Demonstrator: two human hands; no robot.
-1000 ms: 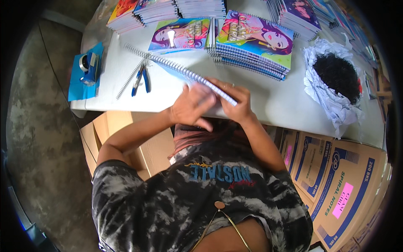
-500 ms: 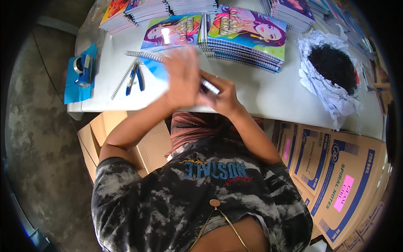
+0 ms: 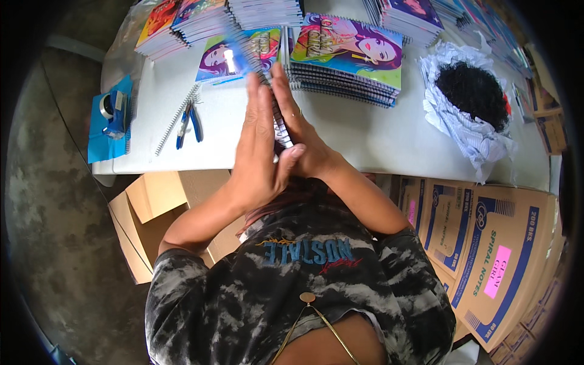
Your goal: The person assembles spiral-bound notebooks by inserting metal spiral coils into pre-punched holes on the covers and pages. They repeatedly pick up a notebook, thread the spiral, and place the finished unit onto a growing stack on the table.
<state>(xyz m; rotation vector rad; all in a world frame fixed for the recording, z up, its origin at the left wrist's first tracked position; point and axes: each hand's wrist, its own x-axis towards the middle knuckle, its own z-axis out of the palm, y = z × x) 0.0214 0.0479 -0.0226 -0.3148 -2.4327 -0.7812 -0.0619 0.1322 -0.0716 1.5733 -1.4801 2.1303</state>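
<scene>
Both my hands press flat against a spiral-bound notebook (image 3: 246, 58) held upright and edge-on between them, above the white table (image 3: 365, 131). My left hand (image 3: 258, 152) lies along its left side with fingers stretched out. My right hand (image 3: 301, 131) presses its right side, fingers pointing away from me. The notebook's blue top end is blurred with motion, and its wire binding shows between my palms. A loose wire spiral (image 3: 176, 118) and blue-handled pliers (image 3: 188, 121) lie on the table left of my hands.
Stacks of colourful notebooks (image 3: 350, 55) line the far side of the table. A blue tape dispenser (image 3: 112, 112) sits on a blue notebook at left. A white bag of black coils (image 3: 471, 97) is at right. Cardboard boxes (image 3: 486, 255) stand under and beside the table.
The notebook has swung from lying slanted across the table to standing edge-on between my palms. My hands have risen and come together, fingers now pointing away from me.
</scene>
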